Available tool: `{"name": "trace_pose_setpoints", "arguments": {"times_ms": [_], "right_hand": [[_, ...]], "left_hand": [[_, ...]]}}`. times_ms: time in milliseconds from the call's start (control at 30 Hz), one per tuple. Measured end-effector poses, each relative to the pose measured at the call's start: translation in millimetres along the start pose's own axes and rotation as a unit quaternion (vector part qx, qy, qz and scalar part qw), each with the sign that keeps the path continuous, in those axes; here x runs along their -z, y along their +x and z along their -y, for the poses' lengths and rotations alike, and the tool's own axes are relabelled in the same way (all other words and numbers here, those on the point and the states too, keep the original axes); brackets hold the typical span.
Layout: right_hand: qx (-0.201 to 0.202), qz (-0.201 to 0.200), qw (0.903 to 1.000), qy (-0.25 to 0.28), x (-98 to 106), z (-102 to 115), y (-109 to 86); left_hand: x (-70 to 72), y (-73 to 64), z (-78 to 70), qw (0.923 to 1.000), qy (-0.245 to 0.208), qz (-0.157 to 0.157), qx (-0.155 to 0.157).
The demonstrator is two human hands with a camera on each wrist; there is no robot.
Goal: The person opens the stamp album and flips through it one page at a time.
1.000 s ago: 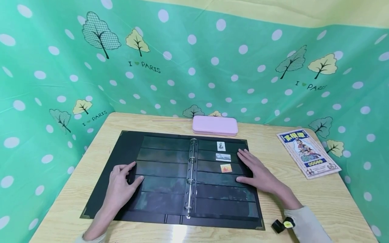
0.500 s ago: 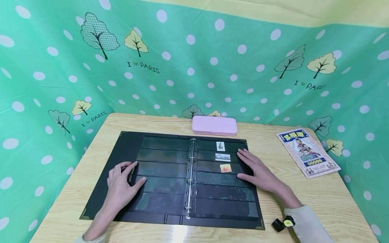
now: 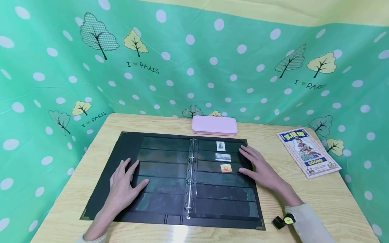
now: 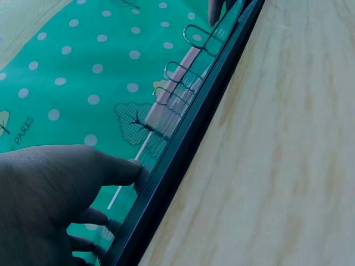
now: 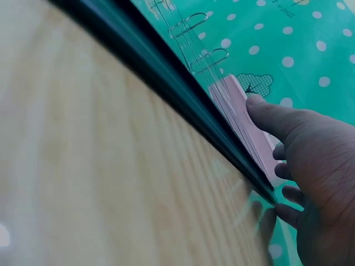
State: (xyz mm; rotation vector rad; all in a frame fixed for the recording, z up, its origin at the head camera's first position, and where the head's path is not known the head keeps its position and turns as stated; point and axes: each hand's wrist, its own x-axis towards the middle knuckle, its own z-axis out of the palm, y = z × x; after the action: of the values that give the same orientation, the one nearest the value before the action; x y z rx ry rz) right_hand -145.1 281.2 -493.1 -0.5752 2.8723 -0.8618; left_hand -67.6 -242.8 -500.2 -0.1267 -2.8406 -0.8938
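Observation:
A black ring-bound stamp album (image 3: 126, 145) lies spread flat on the table, its metal rings (image 3: 190, 182) along the middle. On the right page sit three stamps: a pale portrait stamp (image 3: 221, 145), a bluish landscape stamp (image 3: 223, 157) and an orange-yellow stamp (image 3: 226, 168). My left hand (image 3: 121, 190) rests over the left page's outer edge with spread fingers, holding nothing. At the album's right edge is my right hand (image 3: 262, 172), fingers extended and thumb apart from them. The right wrist view shows this hand's thumb (image 5: 269, 113) raised above the page level.
A pink case (image 3: 214, 125) stands behind the album, with a thin stick (image 3: 170, 120) beside it. An illustrated booklet (image 3: 308, 153) lies at the right. A small black object (image 3: 278, 222) is near the right sleeve. Polka-dot green cloth (image 3: 188, 57) hangs behind the table.
My left hand's fingers have spread wider, and its thumb has shifted slightly right. The right hand has edged a little right and away from me. Album and stamps stay put.

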Motion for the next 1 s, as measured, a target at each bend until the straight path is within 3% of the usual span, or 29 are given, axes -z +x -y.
{"name": "trace_pose_setpoints", "arguments": {"times_ms": [467, 1000], "right_hand": [[0.005, 0.023, 0.9996, -0.016, 7.7, -7.0, 20.8], [-0.005, 0.03, 0.9993, -0.021, 3.3, -9.6, 19.4]], "left_hand": [[0.3, -1.0, -0.1, 1.0, 0.001, 0.003, 0.0], [-0.6, -1.3, 1.1, 1.0, 0.005, 0.0, -0.005]]}}
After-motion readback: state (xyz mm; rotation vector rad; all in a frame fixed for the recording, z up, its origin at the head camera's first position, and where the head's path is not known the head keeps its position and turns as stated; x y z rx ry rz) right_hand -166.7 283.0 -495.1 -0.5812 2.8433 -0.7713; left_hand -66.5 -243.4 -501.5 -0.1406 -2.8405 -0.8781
